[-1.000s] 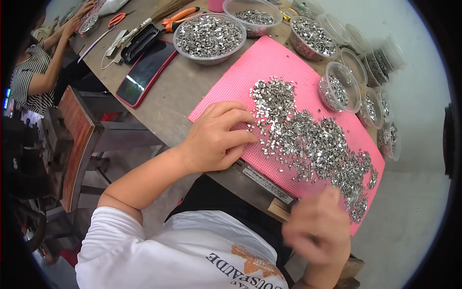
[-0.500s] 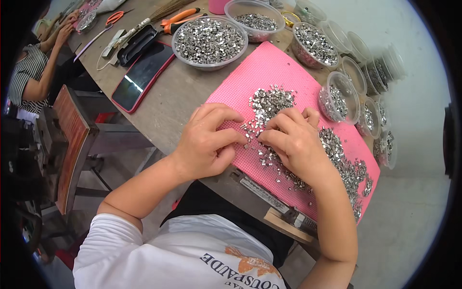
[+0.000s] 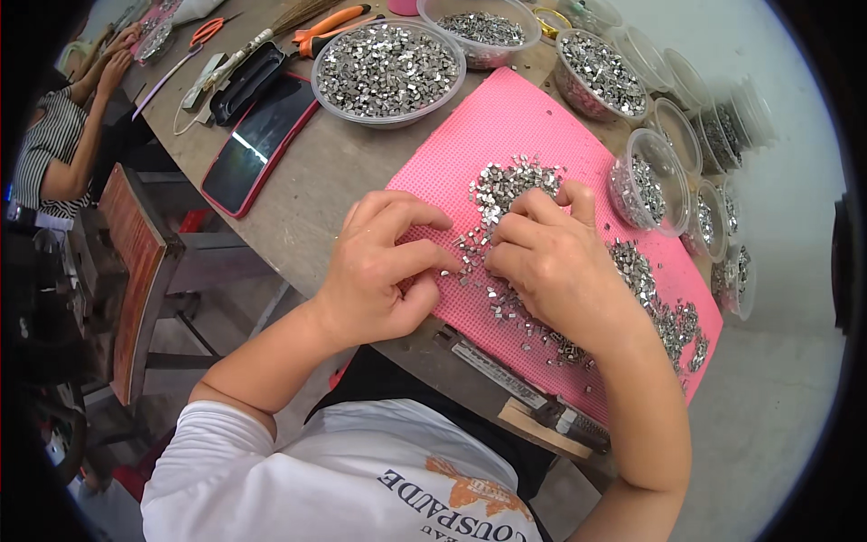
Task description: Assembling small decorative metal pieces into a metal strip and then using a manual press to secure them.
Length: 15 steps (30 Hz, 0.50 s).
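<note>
A pink textured mat [image 3: 433, 163] lies across the table corner in front of me, with a heap of small shiny silver metal pieces [image 3: 510, 185] spread over its middle and right. At the heap's left edge, my left hand [image 3: 384, 262] rests with bent fingers apart and nothing visible between them. A few loose pieces lie close to its index fingertip. My right hand [image 3: 555, 262] bends over the heap, its fingers drawn together among the pieces. Whatever those fingertips hold is hidden beneath the hand.
A large clear tub of metal pieces [image 3: 388, 77] stands beyond the mat. More filled tubs [image 3: 601, 77] line the right side. To the left lie a phone [image 3: 257, 149], a black tray [image 3: 248, 81] and orange-handled pliers [image 3: 330, 32]. A co-worker [image 3: 68, 158] sits far left.
The view has shifted slightly. My right hand's fingers have drawn closer together over the heap, while my left hand stays in nearly the same place by its edge.
</note>
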{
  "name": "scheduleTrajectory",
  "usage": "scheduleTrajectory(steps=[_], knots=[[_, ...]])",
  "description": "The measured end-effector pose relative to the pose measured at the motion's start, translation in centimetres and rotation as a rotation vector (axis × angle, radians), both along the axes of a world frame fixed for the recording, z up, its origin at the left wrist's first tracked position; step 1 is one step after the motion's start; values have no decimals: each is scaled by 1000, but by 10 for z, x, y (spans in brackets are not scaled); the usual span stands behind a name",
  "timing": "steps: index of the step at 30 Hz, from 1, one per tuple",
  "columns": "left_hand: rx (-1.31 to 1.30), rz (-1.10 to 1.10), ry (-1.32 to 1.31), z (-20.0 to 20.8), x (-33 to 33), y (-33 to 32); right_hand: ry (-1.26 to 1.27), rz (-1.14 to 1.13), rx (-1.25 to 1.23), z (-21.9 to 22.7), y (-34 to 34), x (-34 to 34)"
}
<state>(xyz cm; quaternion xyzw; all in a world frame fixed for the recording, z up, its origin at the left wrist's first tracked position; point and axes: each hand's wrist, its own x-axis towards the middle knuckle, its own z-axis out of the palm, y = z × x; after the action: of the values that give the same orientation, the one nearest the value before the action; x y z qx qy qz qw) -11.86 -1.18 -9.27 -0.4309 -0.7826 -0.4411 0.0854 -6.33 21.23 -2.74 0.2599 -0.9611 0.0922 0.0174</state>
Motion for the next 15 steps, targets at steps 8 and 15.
scheduleTrajectory(steps=[8, 15], knots=[[41, -7, 2, 3, 2, 5, 111, -147, -87, -13, -2, 27], [-51, 29, 14, 8, 8, 11, 181, -424, -261, 14, -4, 77]])
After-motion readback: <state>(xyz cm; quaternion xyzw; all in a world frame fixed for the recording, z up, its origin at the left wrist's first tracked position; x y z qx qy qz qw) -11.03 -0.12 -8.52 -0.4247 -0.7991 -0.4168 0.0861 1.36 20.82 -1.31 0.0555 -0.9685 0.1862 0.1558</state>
